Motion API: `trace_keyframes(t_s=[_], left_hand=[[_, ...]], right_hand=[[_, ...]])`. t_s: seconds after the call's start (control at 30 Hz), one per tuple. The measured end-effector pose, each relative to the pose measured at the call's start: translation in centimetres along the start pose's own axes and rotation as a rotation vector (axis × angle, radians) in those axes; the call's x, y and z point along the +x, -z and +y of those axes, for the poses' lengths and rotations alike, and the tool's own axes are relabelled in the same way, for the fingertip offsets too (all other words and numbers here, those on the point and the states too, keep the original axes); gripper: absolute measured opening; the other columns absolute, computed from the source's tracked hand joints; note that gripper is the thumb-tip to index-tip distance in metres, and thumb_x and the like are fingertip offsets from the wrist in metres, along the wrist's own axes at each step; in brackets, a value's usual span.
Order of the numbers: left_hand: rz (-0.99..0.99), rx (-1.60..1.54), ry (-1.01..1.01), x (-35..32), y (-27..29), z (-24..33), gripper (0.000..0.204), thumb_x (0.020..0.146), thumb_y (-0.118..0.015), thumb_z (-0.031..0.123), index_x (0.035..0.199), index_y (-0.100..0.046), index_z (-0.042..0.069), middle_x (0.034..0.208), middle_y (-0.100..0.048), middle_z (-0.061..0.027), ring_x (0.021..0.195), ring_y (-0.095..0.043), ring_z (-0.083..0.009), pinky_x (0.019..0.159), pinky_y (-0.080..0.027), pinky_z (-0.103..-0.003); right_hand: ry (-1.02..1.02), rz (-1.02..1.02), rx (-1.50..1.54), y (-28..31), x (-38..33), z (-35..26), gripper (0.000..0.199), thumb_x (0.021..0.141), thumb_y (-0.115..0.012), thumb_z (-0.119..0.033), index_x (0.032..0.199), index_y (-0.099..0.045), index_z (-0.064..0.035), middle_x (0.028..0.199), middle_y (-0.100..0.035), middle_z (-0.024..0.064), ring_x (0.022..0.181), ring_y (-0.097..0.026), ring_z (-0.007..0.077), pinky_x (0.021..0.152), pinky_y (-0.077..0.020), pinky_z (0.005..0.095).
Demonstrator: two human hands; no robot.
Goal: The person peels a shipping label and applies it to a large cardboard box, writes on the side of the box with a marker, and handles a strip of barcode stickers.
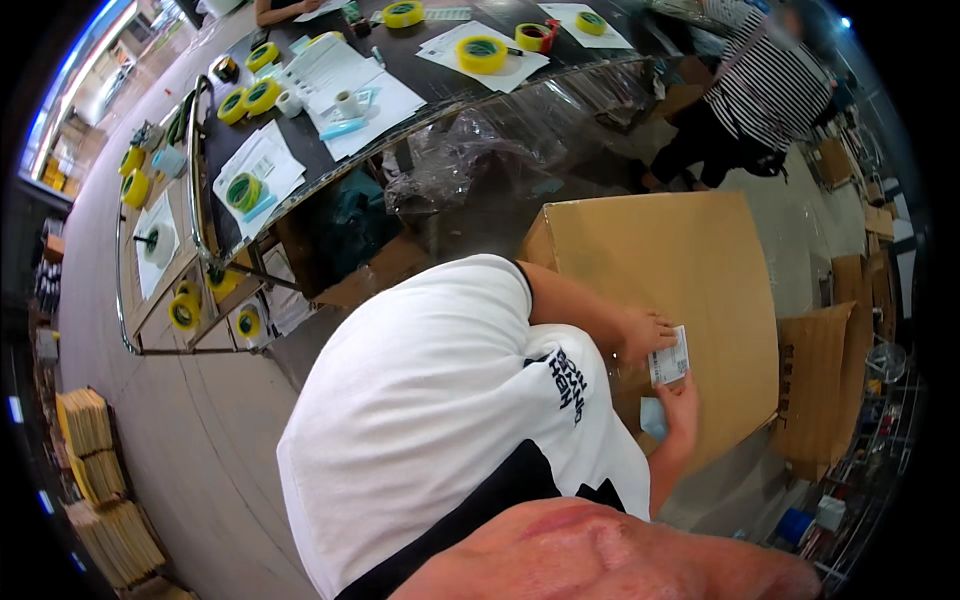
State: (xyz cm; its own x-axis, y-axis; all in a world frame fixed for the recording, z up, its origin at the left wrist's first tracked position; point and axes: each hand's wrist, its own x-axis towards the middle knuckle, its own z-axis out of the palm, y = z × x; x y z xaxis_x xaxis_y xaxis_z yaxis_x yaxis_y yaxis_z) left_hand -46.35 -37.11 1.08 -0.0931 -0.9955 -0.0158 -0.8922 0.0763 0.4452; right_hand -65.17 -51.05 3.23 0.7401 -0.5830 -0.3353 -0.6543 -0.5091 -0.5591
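Observation:
A large brown cardboard box [650, 240] stands in front of me. On its top lies a white printed label [668, 360] with small dark print. My left hand [645, 337] is at the label's upper left edge, its fingers bent and closed against it. At the lower edge of the label, my right hand [680, 402] grips with its fingertips. Beside the right hand, a pale blue slip of paper [653, 418] shows on the box. Whether the label is fully flat on the cardboard, I cannot tell.
A dark table [440, 75] at the far left bears papers and several yellow tape rolls [481, 54]. Clear plastic wrap [450, 160] hangs below it. A person in a striped top [770, 80] stands beyond the box. Another carton [822, 385] stands to the right; stacked flat cardboard [112, 530] lies lower left.

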Motion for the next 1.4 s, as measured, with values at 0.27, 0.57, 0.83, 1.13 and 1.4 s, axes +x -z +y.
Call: trace_keyframes(t_s=[0.27, 0.57, 0.83, 1.13, 1.4], left_hand=[[0.108, -1.533, 0.024, -10.1, 2.1, 2.1, 0.086, 0.088, -0.064, 0.033, 0.151, -0.010, 0.011, 0.140, -0.041, -0.0114, 0.128, -0.039, -0.0225, 0.101, -0.038, -0.038], [0.056, -1.237, 0.591, -28.3, 4.3, -7.4, 0.046, 0.086, -0.060, 0.011, 0.131, -0.057, 0.017, 0.125, -0.058, -0.0064, 0.113, -0.053, -0.0152, 0.095, -0.042, -0.029], [0.629, -1.775, 1.600, -52.9, -12.5, -23.9, 0.036, 0.076, -0.072, 0.033, 0.105, -0.064, 0.014, 0.101, -0.060, -0.0100, 0.079, -0.054, -0.0196, 0.050, -0.037, -0.035], [1.880, -1.852, 1.748, -63.5, -18.3, -29.5, 0.041, 0.078, -0.071, 0.032, 0.111, -0.060, 0.010, 0.106, -0.060, -0.0117, 0.085, -0.060, -0.0223, 0.060, -0.046, -0.037], [1.811, -1.892, 1.776, -64.4, -19.3, -27.5, 0.039, 0.080, -0.070, 0.030, 0.111, -0.060, 0.009, 0.105, -0.061, -0.0118, 0.085, -0.060, -0.0221, 0.062, -0.047, -0.037]], right_hand=[[0.268, 0.248, 0.837, -6.1, -3.6, -17.2, 0.032, 0.099, -0.048, -0.018, 0.127, -0.051, -0.0025, 0.098, -0.053, 0.0028, 0.088, -0.051, 0.0101, 0.075, -0.0437, 0.0247], [0.345, 0.019, 0.697, -12.4, -3.3, -22.5, 0.032, 0.098, -0.049, -0.016, 0.125, -0.051, 0.0019, 0.105, -0.057, 0.0054, 0.097, -0.052, 0.0118, 0.088, -0.0420, 0.0262], [0.316, -0.235, 0.521, -19.6, 0.3, -32.6, 0.028, 0.095, -0.056, -0.015, 0.120, -0.057, -0.0011, 0.101, -0.059, 0.0028, 0.091, -0.053, 0.0090, 0.081, -0.0441, 0.0239], [0.639, -0.358, 0.366, -29.2, 5.0, -41.9, 0.026, 0.087, -0.064, -0.009, 0.111, -0.062, -0.0017, 0.089, -0.059, 0.0037, 0.072, -0.054, 0.0100, 0.067, -0.0463, 0.0234], [0.682, -0.350, 0.207, -30.7, 7.8, -46.0, 0.024, 0.085, -0.065, -0.013, 0.107, -0.064, -0.0025, 0.089, -0.061, 0.0062, 0.070, -0.056, 0.0129, 0.067, -0.0475, 0.0256]])
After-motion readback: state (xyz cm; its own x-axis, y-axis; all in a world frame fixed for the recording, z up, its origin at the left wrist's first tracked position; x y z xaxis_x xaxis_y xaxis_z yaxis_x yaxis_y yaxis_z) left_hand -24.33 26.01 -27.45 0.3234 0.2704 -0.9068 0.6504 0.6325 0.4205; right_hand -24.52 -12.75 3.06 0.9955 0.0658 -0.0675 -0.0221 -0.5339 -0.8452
